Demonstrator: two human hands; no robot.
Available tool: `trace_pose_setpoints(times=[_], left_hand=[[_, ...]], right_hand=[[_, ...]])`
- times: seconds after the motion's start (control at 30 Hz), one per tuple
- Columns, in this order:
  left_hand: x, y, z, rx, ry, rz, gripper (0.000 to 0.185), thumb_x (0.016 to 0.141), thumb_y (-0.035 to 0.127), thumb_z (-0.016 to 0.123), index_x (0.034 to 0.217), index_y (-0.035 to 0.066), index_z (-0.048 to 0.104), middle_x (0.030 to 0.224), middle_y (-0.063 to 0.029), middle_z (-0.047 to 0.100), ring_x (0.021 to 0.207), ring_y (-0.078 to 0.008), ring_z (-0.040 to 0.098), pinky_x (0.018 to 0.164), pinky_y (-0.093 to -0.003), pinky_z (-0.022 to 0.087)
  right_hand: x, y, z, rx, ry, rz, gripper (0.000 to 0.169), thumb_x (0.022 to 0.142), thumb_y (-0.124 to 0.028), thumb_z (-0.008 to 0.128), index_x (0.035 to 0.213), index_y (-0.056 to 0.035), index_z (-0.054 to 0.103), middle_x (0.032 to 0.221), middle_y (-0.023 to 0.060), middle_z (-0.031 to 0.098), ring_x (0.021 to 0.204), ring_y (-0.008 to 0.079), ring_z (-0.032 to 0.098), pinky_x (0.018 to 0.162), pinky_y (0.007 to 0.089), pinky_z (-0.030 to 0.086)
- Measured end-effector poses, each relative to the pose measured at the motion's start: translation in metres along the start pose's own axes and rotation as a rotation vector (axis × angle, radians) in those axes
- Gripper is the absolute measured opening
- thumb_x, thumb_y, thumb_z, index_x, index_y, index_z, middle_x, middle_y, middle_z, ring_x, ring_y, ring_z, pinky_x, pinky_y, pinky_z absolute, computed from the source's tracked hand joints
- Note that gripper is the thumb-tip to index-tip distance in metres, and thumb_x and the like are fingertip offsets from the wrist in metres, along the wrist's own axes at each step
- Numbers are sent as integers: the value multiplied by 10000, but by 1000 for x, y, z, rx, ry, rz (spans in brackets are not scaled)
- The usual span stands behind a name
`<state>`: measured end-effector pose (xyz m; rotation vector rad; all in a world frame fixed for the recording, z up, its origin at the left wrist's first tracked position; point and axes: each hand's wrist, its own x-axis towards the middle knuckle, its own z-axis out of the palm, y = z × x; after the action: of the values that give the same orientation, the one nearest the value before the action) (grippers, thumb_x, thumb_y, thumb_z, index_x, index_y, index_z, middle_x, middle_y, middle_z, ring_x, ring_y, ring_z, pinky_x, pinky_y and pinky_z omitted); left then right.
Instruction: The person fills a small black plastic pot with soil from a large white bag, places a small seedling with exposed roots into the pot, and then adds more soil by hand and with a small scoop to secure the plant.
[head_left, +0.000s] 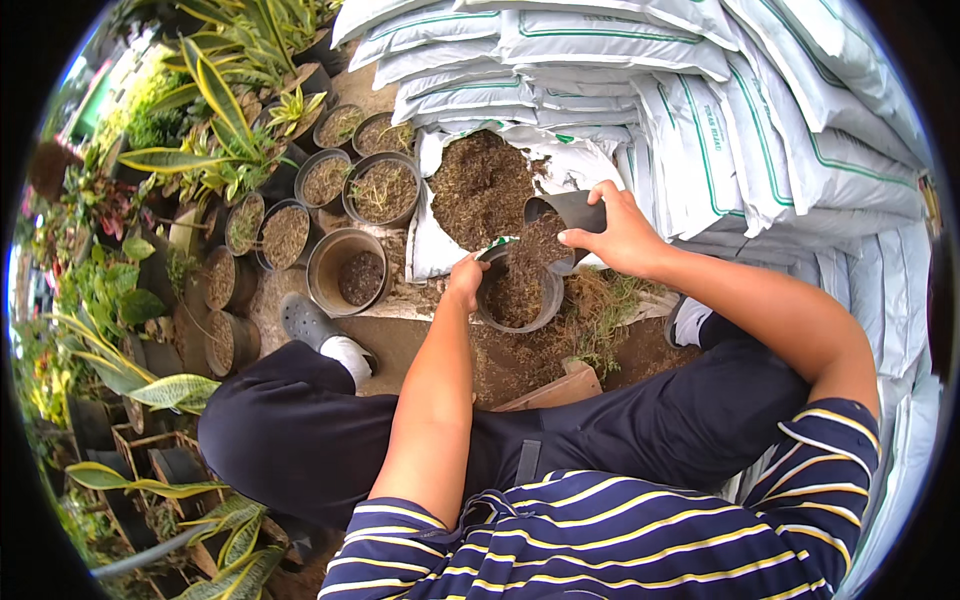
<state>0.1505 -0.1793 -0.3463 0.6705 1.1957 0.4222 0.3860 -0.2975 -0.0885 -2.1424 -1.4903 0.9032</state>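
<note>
My right hand (619, 232) grips a small black plastic pot (574, 210), tipped on its side, and brown soil (541, 240) spills from its mouth. Below it a larger dark plastic pot (553, 304), partly filled with soil, stands on the ground. The rim of that larger pot is pinched by my left hand (466, 281). Just beyond both pots lies a white sack (427, 251), torn open, with brown potting soil (480, 187) showing in it. Uprooted weeds (604, 307) lie to the right of the larger pot.
Several soil-filled pots (283, 234) stand at the left, beside an upright pot (346, 271) with little soil. Variegated snake plants (217, 105) crowd the far left. White sacks (600, 37) are stacked high behind and at the right. A low wooden stool or board (559, 388) is between the legs.
</note>
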Motion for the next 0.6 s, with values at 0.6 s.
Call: trace_pose_setpoints(times=[0.6], left_hand=[[-13, 6, 13, -214, -29, -70, 296, 971, 183, 623, 1226, 34, 651, 1112, -154, 712, 931, -280, 709, 822, -472, 591]], right_hand=[[-12, 8, 26, -173, 36, -761, 714, 745, -288, 904, 1259, -67, 461, 1360, 237, 395, 1248, 445, 496, 1012, 483, 495]])
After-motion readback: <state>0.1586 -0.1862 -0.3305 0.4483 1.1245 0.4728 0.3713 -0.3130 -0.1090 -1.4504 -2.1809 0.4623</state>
